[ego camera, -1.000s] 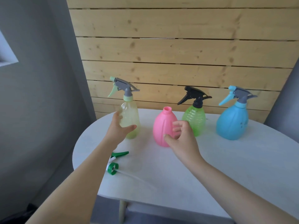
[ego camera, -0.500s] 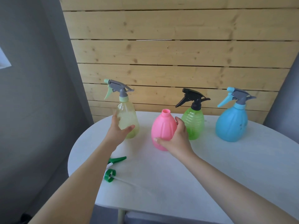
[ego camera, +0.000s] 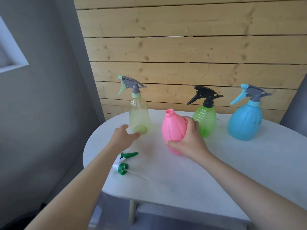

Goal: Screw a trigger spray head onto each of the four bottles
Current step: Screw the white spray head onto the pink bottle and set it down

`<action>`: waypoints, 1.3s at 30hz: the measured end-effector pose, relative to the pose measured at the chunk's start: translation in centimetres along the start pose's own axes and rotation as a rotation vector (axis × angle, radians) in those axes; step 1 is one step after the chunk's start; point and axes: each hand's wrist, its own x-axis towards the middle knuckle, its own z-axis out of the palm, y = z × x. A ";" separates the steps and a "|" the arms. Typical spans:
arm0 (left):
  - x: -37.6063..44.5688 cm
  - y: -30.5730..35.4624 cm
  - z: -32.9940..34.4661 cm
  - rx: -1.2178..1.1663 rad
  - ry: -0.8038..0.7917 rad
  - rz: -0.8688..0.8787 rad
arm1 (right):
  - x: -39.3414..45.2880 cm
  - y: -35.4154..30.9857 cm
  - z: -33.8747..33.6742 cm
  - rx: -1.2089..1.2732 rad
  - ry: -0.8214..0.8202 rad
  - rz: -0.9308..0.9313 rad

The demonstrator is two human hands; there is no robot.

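Bottles of plastic stand in a row on the white oval table (ego camera: 232, 163), before a wall of pale wooden planks (ego camera: 182, 55). The pale yellow-green transparent bottle (ego camera: 139, 117) on the left carries a grey trigger spray head with mint trigger (ego camera: 131, 84). The bright green ribbed bottle (ego camera: 206, 121) carries a black trigger spray head (ego camera: 205, 95), and the round blue bottle (ego camera: 245, 122) on the right carries a grey and light blue trigger spray head (ego camera: 252, 94).

The pink opaque bottle (ego camera: 173, 130) has an open neck with no head on it. The right hand (ego camera: 189, 140) grips this pink bottle, fingers over its right side and thumb low on its front; the bottle leans a little to the left.

The left hand (ego camera: 123, 137) is just beside the base of the yellow-green bottle, fingers relaxed, holding nothing; it is somewhat blurred. The green and white trigger spray head with a thin tube (ego camera: 123, 164) lies on the table, near the left forearm.
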 end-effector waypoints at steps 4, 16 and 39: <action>-3.6 -1.6 -2.1 0.171 -0.155 -0.007 | -1.5 -0.7 -1.3 -0.095 -0.105 -0.033; -8.0 -2.9 -3.4 0.208 -0.288 0.009 | -5.6 -1.4 -4.7 -0.361 -0.288 -0.116; -7.2 3.0 0.7 -0.478 -0.187 -0.134 | -7.4 3.3 -11.9 -0.555 -0.264 -0.138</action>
